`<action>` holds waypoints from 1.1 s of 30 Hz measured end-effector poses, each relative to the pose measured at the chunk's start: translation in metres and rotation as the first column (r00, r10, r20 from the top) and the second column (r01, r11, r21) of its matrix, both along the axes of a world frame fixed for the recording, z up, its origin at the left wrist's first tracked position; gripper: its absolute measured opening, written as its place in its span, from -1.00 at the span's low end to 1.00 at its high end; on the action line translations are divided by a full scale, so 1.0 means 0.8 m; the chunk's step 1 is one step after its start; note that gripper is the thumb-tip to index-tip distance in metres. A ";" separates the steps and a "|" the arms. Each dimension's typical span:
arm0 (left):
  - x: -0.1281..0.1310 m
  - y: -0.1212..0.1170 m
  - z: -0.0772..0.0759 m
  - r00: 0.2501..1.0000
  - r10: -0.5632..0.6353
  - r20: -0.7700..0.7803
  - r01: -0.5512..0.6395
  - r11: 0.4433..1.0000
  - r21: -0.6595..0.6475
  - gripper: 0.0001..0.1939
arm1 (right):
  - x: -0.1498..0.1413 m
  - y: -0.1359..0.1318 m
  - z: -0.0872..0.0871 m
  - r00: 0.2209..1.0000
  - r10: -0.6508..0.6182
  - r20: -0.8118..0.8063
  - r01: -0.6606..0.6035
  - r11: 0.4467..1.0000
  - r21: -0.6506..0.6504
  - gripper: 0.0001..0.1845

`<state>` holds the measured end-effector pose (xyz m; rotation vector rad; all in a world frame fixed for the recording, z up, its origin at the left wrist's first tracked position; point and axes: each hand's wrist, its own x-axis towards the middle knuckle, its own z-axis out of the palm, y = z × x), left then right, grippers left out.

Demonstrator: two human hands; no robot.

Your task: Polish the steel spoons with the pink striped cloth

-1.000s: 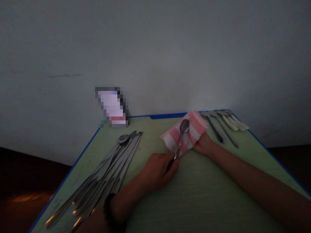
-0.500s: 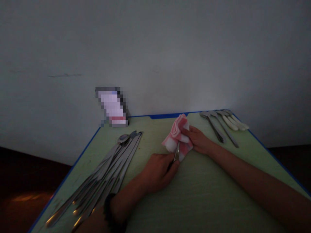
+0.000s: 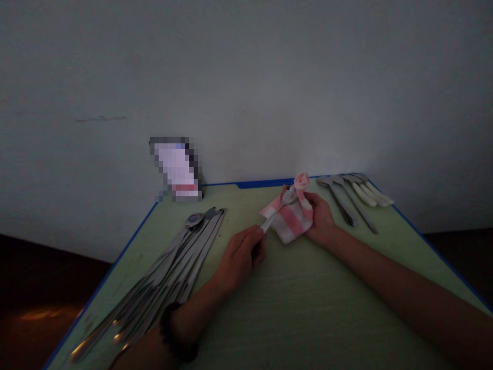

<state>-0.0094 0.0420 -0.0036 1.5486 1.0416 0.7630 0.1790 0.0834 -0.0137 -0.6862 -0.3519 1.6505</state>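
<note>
My left hand (image 3: 242, 253) is closed round the handle of a metal spoon (image 3: 272, 218), which slants up and to the right. The spoon's bowl rests against a pink-and-white cloth (image 3: 295, 223). Behind and under that cloth, my right hand (image 3: 321, 218) grips it from the right side; most of its fingertips are hidden by the fabric. A bunched end of the cloth sticks up above the bowl. To the left of my left hand lies a pile of long-handled metal cutlery (image 3: 181, 257), partly covered by my forearm.
At the table's back right lie metal spoons (image 3: 339, 200) and several pieces with white handles (image 3: 372, 194). A blurred-out phone-like device (image 3: 175, 167) leans against the wall (image 3: 246, 92) at the back left. The light green table (image 3: 308, 308) has a blue edge.
My left hand has moved slightly left and up, and the spoon is turned so its bowl shows. The cloth has opened out under the bowl, with my right hand now behind it.
</note>
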 end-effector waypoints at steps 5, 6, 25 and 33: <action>-0.001 0.002 -0.001 0.992 0.119 0.040 -0.120 0.992 0.034 -0.63 | -0.005 0.006 -0.007 0.998 -0.061 0.002 0.061 0.997 0.050 -0.74; -0.001 0.001 -0.002 0.994 0.111 0.022 -0.112 0.993 0.048 -0.63 | -0.005 0.006 -0.008 0.996 -0.088 -0.006 0.088 0.992 0.085 -0.75; -0.003 -0.004 -0.002 0.923 -0.168 -0.347 0.249 0.947 0.203 -0.63 | -0.003 -0.002 -0.010 0.981 -0.020 0.192 -0.023 0.976 0.218 -0.75; -0.003 -0.008 0.001 0.908 -0.199 -0.369 0.291 0.933 0.213 -0.65 | 0.003 -0.001 -0.021 0.936 0.117 0.331 -0.185 0.966 0.181 -0.76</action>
